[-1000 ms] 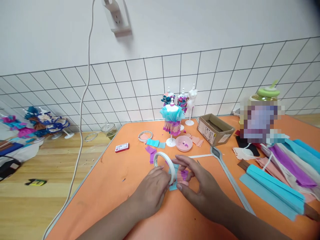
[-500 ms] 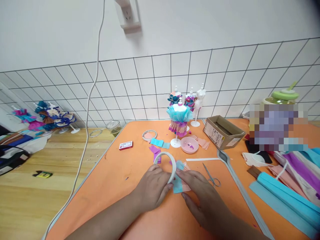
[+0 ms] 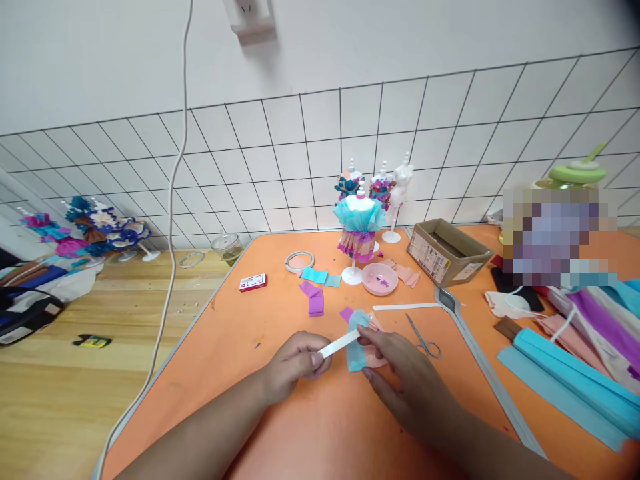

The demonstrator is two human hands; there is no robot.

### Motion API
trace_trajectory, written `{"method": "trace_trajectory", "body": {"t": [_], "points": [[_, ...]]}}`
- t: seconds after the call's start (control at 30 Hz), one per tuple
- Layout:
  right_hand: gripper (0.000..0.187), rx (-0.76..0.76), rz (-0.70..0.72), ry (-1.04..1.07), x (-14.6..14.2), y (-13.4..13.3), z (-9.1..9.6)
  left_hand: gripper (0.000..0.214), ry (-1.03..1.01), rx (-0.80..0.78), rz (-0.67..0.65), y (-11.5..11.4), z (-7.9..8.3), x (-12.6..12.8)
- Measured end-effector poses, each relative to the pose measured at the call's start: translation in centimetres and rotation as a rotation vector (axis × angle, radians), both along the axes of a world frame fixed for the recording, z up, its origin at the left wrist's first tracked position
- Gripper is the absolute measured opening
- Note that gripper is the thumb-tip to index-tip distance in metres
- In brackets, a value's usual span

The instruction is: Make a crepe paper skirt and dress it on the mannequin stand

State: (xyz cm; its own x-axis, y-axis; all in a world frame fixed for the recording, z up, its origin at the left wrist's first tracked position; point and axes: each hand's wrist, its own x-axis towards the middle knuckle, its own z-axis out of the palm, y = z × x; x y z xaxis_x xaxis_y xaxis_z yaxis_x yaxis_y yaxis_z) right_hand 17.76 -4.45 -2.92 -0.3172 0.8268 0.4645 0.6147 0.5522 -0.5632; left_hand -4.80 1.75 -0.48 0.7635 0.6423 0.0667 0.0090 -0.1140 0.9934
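My left hand (image 3: pixel 297 363) is closed around one side of a roll of white tape (image 3: pixel 340 343), which is seen edge-on as a pale band. The fingertips of my right hand (image 3: pixel 407 380) touch the roll's far end, with its thumb held apart below. Under and beside the right fingers lies a layered blue and pink crepe paper piece (image 3: pixel 357 360) on the table, partly covered by the hand. A purple paper bit (image 3: pixel 346 314) shows at its upper left. Small scissors (image 3: pixel 424 339) lie to the right of that hand.
A mini mannequin in a blue ruffled dress (image 3: pixel 359 223) stands behind a pink dish (image 3: pixel 380 279). Farther right are a cardboard box (image 3: pixel 447 253) and blue crepe paper (image 3: pixel 570 383). A white strip (image 3: pixel 405 307), purple paper (image 3: pixel 315 303) and a red-white box (image 3: pixel 253 283) lie about.
The tape roll has turned from showing its open ring to edge-on, and my left hand has tipped with it. My right fingertips now meet its end. The view has shifted slightly.
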Motion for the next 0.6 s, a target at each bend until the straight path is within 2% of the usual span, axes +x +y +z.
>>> {"method": "trace_trajectory", "body": {"t": [0.07, 0.2, 0.27, 0.37, 0.43, 0.6], "points": [[0.047, -0.019, -0.025, 0.018, 0.0, 0.1, -0.1, 0.036, -0.044, -0.096, -0.045, 0.2, -0.3, 0.0], [0.031, -0.087, -0.074, 0.019, -0.1, 0.4, 0.2, 0.026, -0.104, -0.177, -0.108, 0.3, -0.6, 0.0], [0.019, -0.151, -0.066, -0.016, -0.1, 0.5, 0.5, 0.019, -0.126, -0.205, -0.101, 0.3, -0.6, 0.2], [0.02, -0.272, -0.055, -0.023, 0.0, 0.5, 0.9, 0.014, -0.186, -0.246, -0.057, 0.1, -0.5, 0.4], [0.021, -0.37, -0.048, 0.072, 0.0, 0.6, 0.9, 0.022, -0.243, -0.26, -0.028, 0.0, -0.3, 0.6], [0.025, -0.687, -0.012, 0.532, -0.1, 1.0, 0.4, 0.032, -0.266, -0.219, 0.033, -0.2, 0.1, 0.7]]}}
